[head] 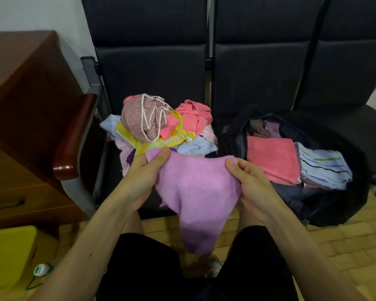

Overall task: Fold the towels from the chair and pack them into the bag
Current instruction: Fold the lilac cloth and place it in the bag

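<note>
Fingers of the left hand and right hand were out of sight behind the lilac towel; only the thumbs showed on its near face. In the pile the lower cloths were covered by the upper ones (no count possible). Lettering on the white trim of the patterned cloth was too small to read. In the bag, whatever lay under the pink folded towel and the striped towel was covered. The cabinet and yellow box were cut by the left edge. A green-and-white object near the box was too small to identify. The chair back ran off the top edge.
</note>
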